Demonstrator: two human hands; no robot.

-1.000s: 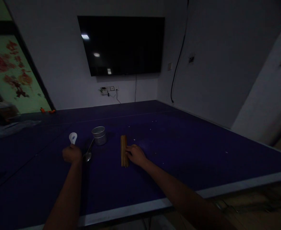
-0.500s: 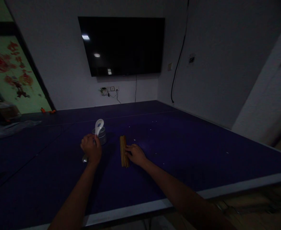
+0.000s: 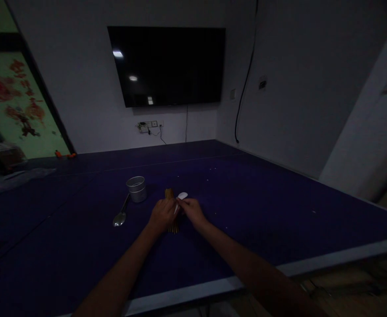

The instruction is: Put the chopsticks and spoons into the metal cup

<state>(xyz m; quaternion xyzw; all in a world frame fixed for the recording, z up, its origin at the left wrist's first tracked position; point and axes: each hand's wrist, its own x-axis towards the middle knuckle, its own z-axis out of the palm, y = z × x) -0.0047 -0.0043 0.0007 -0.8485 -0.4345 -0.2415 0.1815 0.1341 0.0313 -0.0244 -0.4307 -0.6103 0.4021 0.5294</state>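
Over a bundle of wooden chopsticks (image 3: 173, 228) lying on the table, my two hands meet. My left hand (image 3: 163, 215) is closed on the handle of a white soup spoon (image 3: 182, 195), whose bowl points away from me. From the other side, the fingertips of my right hand (image 3: 193, 212) pinch the same spoon. The middle of the chopsticks is hidden beneath the hands; only both ends show. To the left stands a metal cup (image 3: 137, 190), upright. Beside it lies a metal spoon (image 3: 119, 218) with its bowl toward me.
The blue table (image 3: 262, 207) has a white front edge and small white specks scattered on it. Crumpled plastic (image 3: 18, 177) and a box (image 3: 2, 155) sit at the far left. A television (image 3: 170, 66) hangs on the wall behind.
My left hand has carried the soup spoon rightward, past the cup, to the chopsticks. My right hand, earlier resting at the chopsticks' right side, now has its fingers on the spoon.
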